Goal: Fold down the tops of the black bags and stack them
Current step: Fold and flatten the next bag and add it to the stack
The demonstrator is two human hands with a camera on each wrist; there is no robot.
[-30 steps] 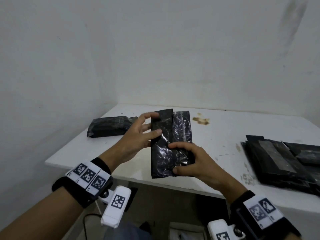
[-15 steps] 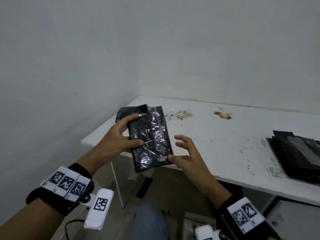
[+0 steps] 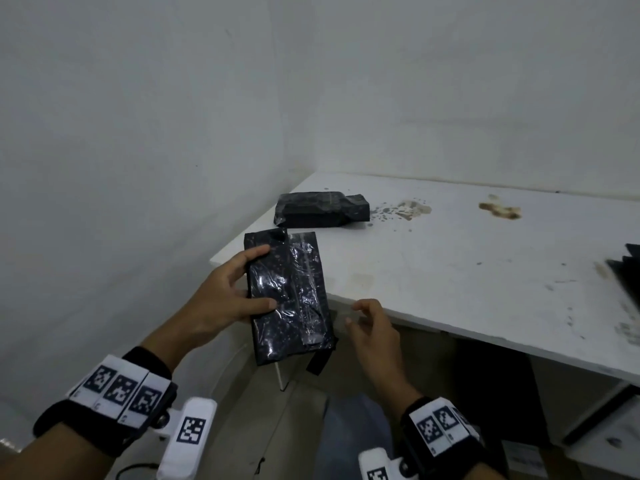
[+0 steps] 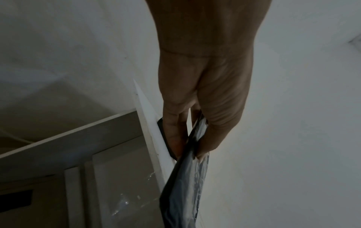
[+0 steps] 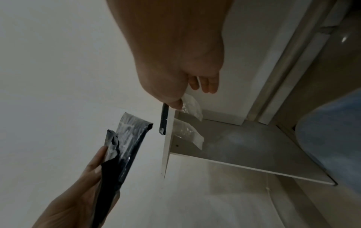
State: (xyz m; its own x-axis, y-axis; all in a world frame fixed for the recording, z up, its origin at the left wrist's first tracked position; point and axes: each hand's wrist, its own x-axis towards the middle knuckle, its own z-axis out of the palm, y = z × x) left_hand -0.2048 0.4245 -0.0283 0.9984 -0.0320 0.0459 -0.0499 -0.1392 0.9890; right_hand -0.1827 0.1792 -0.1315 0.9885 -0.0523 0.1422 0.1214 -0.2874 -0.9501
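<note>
Left hand point(image 3: 225, 299) grips glossy, crinkled black bag point(image 3: 291, 296), top folded.

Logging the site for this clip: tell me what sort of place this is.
Probably a bare back room or makeshift packing corner, not a home kitchen: plain white walls meeting in a corner, a stained white table, and black bags, one on the table, one in the left hand.

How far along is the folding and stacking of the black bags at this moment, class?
Done: one folded bag lies at the table's far left corner. In hand: the left hand grips a folded bag off the table's front edge; the right hand hovers beside it, holding nothing. Left: setting this bag on the folded one, then working through the pile at the right edge.
</note>
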